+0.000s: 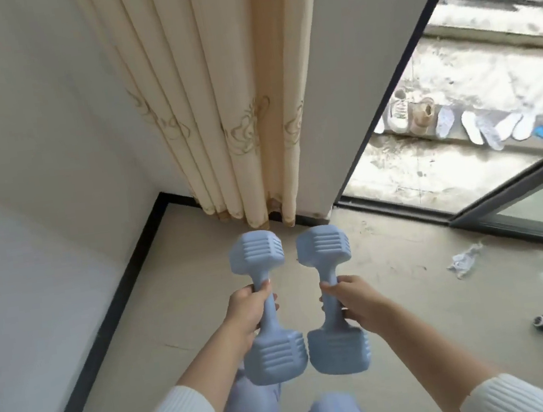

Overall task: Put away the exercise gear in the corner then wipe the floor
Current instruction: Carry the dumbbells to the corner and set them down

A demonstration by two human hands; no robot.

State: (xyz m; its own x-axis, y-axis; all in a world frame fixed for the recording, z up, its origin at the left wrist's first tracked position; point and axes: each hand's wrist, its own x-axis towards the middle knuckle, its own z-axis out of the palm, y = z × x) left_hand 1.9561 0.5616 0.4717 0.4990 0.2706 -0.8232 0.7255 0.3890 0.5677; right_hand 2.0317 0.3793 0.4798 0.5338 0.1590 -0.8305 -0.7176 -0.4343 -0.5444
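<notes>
Centrally, the left hand grasps the left dumbbell and the right hand the right dumbbell, two in all. Curled fingers hide both handles. The curtain hangs at 12 o'clock.

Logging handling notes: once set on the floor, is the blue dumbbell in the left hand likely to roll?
Probably not: the left dumbbell has faceted, flat-sided heads, so it should settle on a face. It looks rigid, like one moulded piece. The left hand wraps its narrow handle, suggesting a secure grip.
</notes>
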